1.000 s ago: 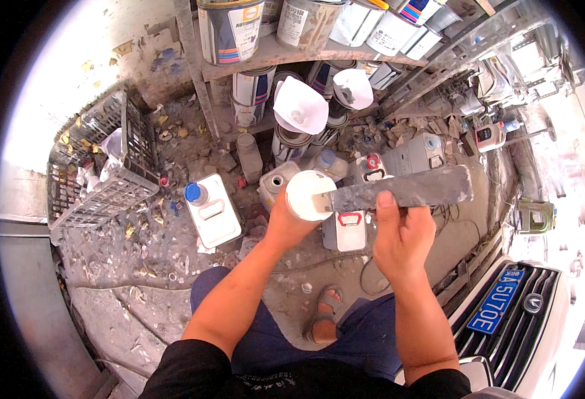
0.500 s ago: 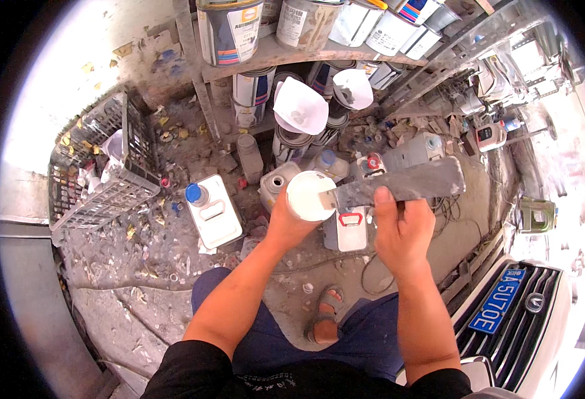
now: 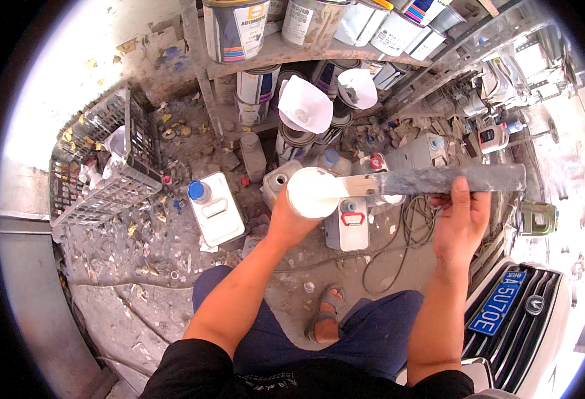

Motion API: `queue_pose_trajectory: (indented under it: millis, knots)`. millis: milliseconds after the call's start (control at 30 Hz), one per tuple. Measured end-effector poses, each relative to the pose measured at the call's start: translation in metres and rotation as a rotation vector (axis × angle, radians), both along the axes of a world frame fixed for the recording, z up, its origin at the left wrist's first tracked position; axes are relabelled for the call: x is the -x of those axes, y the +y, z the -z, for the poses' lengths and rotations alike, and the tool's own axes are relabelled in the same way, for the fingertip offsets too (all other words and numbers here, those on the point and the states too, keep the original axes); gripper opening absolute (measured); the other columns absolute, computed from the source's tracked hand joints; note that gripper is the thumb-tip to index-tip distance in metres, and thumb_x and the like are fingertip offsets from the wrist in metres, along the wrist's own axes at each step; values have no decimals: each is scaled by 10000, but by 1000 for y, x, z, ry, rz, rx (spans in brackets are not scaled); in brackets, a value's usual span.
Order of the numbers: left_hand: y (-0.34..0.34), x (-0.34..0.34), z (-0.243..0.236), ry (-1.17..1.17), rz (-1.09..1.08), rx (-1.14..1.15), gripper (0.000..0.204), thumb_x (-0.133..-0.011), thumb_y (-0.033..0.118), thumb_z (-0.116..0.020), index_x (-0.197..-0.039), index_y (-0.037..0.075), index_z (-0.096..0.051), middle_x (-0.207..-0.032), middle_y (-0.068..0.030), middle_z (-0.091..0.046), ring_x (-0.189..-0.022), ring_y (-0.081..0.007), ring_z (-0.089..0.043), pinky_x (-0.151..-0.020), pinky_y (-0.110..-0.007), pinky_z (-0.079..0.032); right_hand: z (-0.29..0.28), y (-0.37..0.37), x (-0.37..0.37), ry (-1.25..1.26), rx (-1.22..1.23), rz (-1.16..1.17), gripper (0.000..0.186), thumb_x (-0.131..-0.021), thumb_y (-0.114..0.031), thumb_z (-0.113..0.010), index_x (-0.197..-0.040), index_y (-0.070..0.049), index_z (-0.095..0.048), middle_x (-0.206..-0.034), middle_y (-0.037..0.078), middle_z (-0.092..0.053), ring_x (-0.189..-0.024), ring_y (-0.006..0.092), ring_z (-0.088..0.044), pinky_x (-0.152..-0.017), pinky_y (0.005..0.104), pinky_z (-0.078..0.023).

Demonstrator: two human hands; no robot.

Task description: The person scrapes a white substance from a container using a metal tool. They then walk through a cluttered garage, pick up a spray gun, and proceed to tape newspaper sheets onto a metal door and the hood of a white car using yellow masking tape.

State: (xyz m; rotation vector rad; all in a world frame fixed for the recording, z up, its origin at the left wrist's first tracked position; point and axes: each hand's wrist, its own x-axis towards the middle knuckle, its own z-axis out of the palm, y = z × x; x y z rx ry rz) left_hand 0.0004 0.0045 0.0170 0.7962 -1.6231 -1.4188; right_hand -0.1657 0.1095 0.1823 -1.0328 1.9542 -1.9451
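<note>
My left hand (image 3: 291, 225) is closed around a white cup (image 3: 295, 205) holding white, paint-like liquid, tilted toward me. My right hand (image 3: 463, 226) pinches a long, flat, grey-stained stirring stick (image 3: 432, 181) between thumb and fingers near its far right end. The stick lies nearly level across the view. Its left end is coated white and reaches over the cup's right rim, where it blends with the white contents. How deep the tip sits cannot be made out. Just below the stick stands a white jug with a red handle (image 3: 351, 233), beside the cup.
A white jug with a blue cap (image 3: 222, 216) and an uncapped jug (image 3: 274, 193) stand on the littered floor. Paint cans (image 3: 236, 33) fill the shelf ahead. White paper-like cones (image 3: 305, 106) top lower cans. A black crate (image 3: 106, 193) is left; a car front (image 3: 522, 319) is right.
My right hand has moved right with the stick, which now lies more level and shows more of its white end. My left hand and the cup have hardly moved.
</note>
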Motion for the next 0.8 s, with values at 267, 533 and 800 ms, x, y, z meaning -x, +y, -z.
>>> queue_pose_trajectory:
  millis: [267, 533, 800]
  knots:
    - [0, -3, -11, 13, -40, 33, 508, -693, 138, -769, -1132, 7, -547, -1076, -130, -624, -1012, -238, -599, -892, -336, -449, 11, 21, 44, -288, 162, -3, 179, -933, -148, -534, -1089, -61, -535, -924, 40, -618, -728, 146, -582, -615, 278, -467]
    - [-1, -3, -2, -36, 48, -43, 751, -614, 139, -824, -1245, 15, -438, -1195, -134, -567, -1109, -242, -551, -964, -356, -414, 23, 34, 67, -486, 169, 17, 168, -932, -164, -531, -1071, -72, -524, -901, 41, -610, -709, 150, -563, -611, 269, -444]
    - [0, -5, 3, -43, 32, -13, 752, -617, 150, -827, -1246, 19, -438, -1195, -133, -567, -1106, -245, -551, -964, -353, -409, 27, 37, 69, -527, 191, 10, 184, -929, -171, -534, -1086, -76, -517, -894, 42, -607, -705, 165, -559, -611, 282, -435]
